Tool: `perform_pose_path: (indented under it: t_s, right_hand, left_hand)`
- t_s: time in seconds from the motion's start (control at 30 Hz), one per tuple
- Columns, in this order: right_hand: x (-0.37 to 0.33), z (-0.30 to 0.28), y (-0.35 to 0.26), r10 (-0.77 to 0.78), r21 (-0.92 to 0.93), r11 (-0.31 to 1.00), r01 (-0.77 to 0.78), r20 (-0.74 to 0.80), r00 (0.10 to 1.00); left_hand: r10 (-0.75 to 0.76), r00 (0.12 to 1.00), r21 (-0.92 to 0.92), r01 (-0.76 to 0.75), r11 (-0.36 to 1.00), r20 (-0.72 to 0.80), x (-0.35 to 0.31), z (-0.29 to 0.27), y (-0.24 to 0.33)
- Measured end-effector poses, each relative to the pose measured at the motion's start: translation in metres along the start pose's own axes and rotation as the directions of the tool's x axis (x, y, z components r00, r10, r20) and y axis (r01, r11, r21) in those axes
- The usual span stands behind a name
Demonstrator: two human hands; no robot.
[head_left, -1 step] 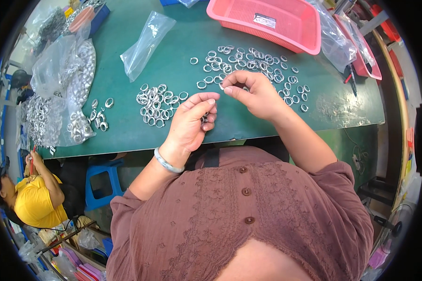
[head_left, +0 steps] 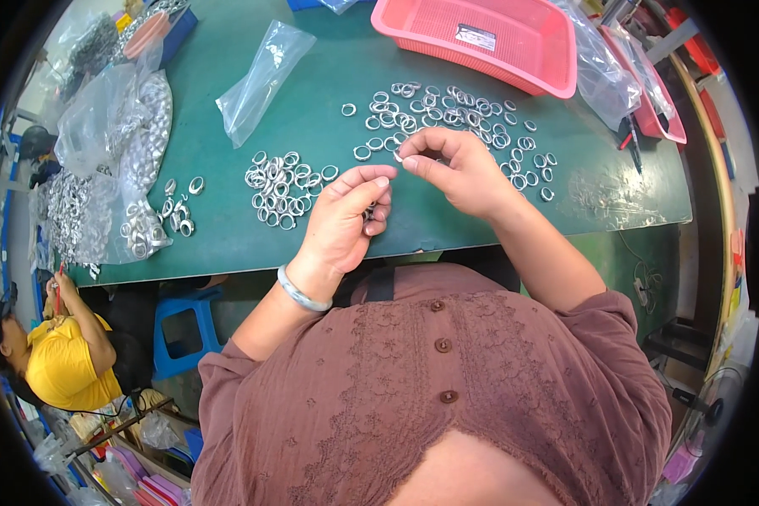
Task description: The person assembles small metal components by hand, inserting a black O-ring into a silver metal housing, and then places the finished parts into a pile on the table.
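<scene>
My right hand (head_left: 460, 173) pinches a silvery metal ring (head_left: 398, 156) between thumb and forefinger, at the near edge of a loose spread of similar rings (head_left: 430, 101). Just left of it, my left hand (head_left: 346, 215) is closed, thumb against forefinger. A small metal piece (head_left: 368, 212) glints among its curled lower fingers, mostly hidden. The two hands' fingertips are close but apart, above the green table (head_left: 211, 236). Beside my left hand lies a tighter pile of rings (head_left: 280, 190).
A pink basket (head_left: 489, 38) stands at the back right, a clear plastic bag (head_left: 266, 80) at the back middle. Bagged metal parts (head_left: 148, 126) heap up at the left, with a few loose ones (head_left: 177, 218). A person in yellow (head_left: 72, 363) sits beyond a blue stool (head_left: 185, 333).
</scene>
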State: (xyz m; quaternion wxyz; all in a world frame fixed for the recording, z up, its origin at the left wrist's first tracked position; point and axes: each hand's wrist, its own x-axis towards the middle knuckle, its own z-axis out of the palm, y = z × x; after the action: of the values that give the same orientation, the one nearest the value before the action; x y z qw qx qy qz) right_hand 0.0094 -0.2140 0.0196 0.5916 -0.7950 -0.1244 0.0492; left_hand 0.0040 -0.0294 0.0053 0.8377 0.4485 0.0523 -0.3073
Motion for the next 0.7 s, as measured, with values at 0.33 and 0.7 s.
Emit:
perform_pose_path:
  t_s: [0.33, 0.7]
  right_hand:
    - [-0.011, 0.016, 0.005, -0.224, 0.081, 0.968, 0.237, -0.144, 0.964]
    - [-0.015, 0.008, 0.002, 0.019, 0.489, 0.871, -0.042, 0.050, 0.999]
  left_hand:
    - [0.092, 0.995, 0.037, -0.093, 0.995, 0.035, 0.000, 0.010, 0.001]
    - [0.159, 0.987, 0.048, -0.160, 0.986, 0.032, 0.000, 0.010, -0.005]
